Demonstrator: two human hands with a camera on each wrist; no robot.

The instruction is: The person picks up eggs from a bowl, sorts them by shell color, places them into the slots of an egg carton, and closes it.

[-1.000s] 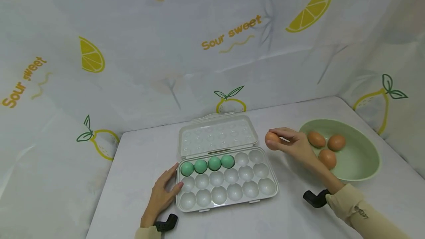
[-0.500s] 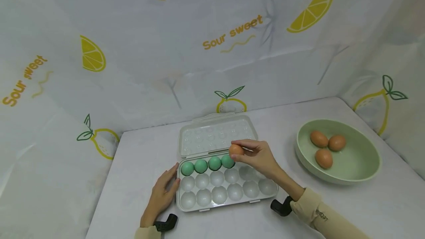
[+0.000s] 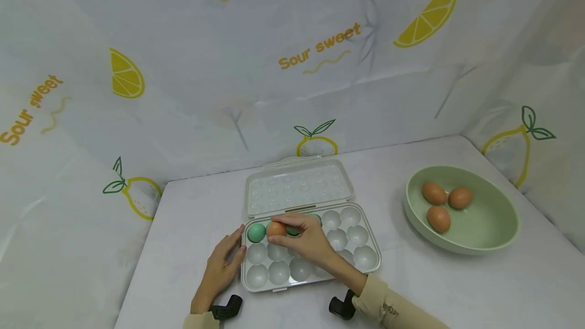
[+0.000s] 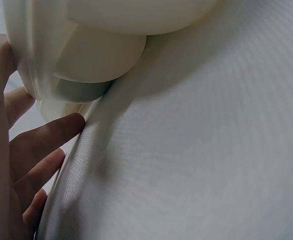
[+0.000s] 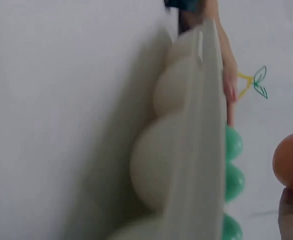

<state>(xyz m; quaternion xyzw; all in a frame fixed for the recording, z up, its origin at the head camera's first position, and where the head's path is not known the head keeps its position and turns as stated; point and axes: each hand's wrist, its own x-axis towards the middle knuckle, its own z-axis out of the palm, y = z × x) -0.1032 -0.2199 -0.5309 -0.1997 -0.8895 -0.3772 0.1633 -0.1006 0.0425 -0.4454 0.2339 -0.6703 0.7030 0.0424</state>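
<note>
Pinched between thumb and fingertips, a brown egg [image 3: 276, 230] is the one thing the right hand [image 3: 307, 240] has hold of, its fingers parted only as wide as the egg. That hand reaches in from the lower right over the egg tray [image 3: 337, 239], back of the hand upward, fingers pointing left, thumb on the near side and the other fingers on the far side. From the head view, the held egg covers part of the back row, just beside the leftmost green egg [image 3: 256, 233]; the right wrist view shows it raised, apart from the green eggs and the tray. Parts of other green eggs show around the right fingers.

At the tray's left end, the left hand [image 3: 220, 268] rests with its fingers loosely extended and spread, thumb nearer the person, touching the edge and gripping nothing. Seen from the left wrist, several fingers reach past the rim, close to the tabletop [image 4: 196, 150].

Beyond the cups, the tray's lid [image 3: 299, 187] lies folded back. Well to the right, three brown eggs [image 3: 439, 219] sit in a pale green bowl [image 3: 491, 222]. Beige sleeves [image 3: 388, 303] cover both forearms.
</note>
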